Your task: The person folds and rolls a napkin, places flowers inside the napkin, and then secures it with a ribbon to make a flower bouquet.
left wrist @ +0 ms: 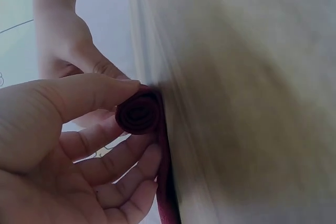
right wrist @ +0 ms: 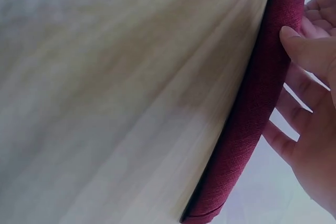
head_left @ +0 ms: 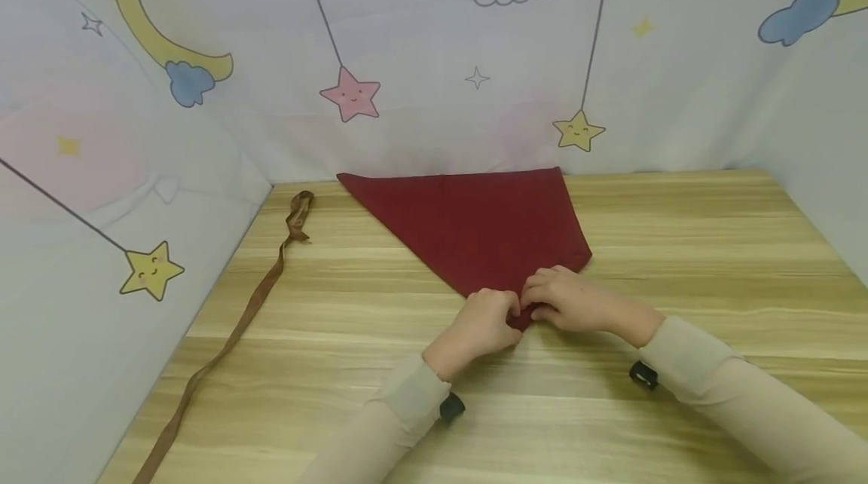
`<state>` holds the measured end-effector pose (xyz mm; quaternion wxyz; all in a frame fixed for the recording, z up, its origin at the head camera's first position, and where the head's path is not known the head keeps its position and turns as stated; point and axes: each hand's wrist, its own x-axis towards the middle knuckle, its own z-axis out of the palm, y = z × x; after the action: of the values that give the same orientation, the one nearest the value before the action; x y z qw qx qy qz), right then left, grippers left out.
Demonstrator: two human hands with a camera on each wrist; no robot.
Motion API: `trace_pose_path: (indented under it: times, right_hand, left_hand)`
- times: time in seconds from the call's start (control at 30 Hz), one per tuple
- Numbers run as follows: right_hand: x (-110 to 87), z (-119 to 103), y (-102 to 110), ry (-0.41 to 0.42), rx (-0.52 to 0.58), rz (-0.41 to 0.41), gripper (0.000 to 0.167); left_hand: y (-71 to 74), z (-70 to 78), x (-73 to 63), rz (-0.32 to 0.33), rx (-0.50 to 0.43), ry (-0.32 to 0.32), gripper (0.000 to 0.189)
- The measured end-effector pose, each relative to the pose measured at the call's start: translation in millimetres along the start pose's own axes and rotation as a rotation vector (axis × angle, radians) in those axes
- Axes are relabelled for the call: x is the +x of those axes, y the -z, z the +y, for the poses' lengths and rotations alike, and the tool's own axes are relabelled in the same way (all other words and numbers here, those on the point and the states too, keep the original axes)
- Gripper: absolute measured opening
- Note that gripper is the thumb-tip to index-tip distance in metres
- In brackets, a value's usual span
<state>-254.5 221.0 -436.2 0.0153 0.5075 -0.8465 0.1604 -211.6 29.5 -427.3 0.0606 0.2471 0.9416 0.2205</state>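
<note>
A dark red cloth point(head_left: 475, 220) lies on the wooden table, its near edge rolled into a tight tube. In the left wrist view the spiral end of the rolled cloth point(left wrist: 139, 114) shows between the thumb and fingers of my left hand point(head_left: 478, 322), which grips it at the near left end. Just to the right, my right hand point(head_left: 573, 299) holds the same roll, thumb on the near side and fingers over the far side. In the right wrist view the roll point(right wrist: 247, 114) runs on past my right hand point(right wrist: 315, 93) to its other end.
A long brown ribbon point(head_left: 237, 326) with a bunched, looped top lies along the left side of the wooden table point(head_left: 712, 243). Behind it hangs a pale curtain point(head_left: 420, 32) printed with stars and moons, and more fabric walls stand at both sides.
</note>
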Motion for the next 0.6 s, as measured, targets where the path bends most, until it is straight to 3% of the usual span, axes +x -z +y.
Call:
trace_pose_path:
  times: [0.37,0.6]
  right_hand:
    - [4.0,1.1,0.2,0.005,-0.003,0.020,0.024]
    - [4.8,3.1,0.3,0.010,-0.007,-0.005,0.019]
  left_hand:
    - [4.3,-9.1,5.4,-0.060,-0.136,0.083,0.008]
    - [5.1,-11.7,5.8,-0.104,-0.156,0.112,0.018]
